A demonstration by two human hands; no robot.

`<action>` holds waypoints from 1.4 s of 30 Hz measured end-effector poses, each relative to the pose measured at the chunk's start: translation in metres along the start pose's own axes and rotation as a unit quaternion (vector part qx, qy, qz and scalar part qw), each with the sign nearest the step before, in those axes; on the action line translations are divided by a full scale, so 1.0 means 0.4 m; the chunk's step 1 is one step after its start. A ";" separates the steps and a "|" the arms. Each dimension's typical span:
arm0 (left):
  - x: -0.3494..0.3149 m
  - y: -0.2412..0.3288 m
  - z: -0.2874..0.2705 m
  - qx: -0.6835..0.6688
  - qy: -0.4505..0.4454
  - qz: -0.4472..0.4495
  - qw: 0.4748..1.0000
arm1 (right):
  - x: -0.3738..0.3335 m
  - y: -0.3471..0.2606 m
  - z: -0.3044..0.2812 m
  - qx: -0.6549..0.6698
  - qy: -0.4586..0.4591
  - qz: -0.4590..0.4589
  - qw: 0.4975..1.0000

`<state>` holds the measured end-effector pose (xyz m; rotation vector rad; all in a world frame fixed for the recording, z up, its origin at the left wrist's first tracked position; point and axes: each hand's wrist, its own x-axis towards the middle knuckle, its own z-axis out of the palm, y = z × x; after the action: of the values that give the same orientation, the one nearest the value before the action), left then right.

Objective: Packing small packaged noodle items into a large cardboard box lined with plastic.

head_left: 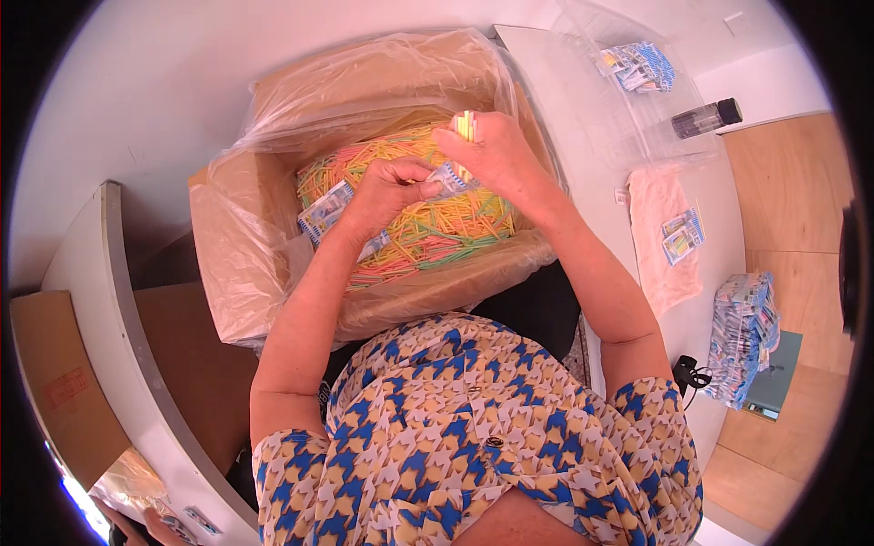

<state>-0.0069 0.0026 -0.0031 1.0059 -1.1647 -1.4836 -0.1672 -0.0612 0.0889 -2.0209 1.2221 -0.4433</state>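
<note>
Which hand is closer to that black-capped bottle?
The person's right hand: it holds yellow sticks over the cardboard box, left of the black-capped bottle. The left hand, pinching a small packet, is farther left.

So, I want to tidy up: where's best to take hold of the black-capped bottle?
Probably hold the bottle by its narrow body beside the black cap, from the right: that end points away from the clear tub.

The sticks (455,221) are yellow, pink and green; the packets (326,209), blue-and-white.
</note>
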 end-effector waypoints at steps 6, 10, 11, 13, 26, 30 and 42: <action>-0.011 0.019 0.008 -0.068 0.008 -0.029 0.997 | -0.014 -0.006 0.019 0.086 0.045 -0.112 0.989; -0.012 0.014 0.006 -0.083 0.008 -0.034 0.996 | -0.034 -0.020 0.033 0.231 0.064 -0.118 0.964; -0.015 0.010 0.004 -0.084 0.013 -0.032 0.996 | -0.038 -0.032 0.034 0.330 0.034 -0.054 0.942; -0.015 0.006 0.003 -0.102 0.017 -0.029 0.994 | -0.038 -0.016 0.026 0.274 0.005 -0.084 0.958; 0.015 -0.031 0.026 -0.042 0.017 -0.042 0.998 | -0.102 0.070 0.047 0.089 0.059 -0.144 0.984; -0.011 -0.034 0.013 -0.035 0.007 -0.069 0.997 | -0.090 0.102 0.072 0.063 0.163 -0.258 0.950; -0.009 -0.074 -0.027 -0.040 -0.033 -0.025 0.998 | -0.143 0.095 -0.015 0.018 0.282 -0.273 0.920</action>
<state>-0.0016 0.0066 -0.0340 0.9431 -1.1236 -1.6001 -0.2226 -0.0249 0.0693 -2.2659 0.9135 -1.3857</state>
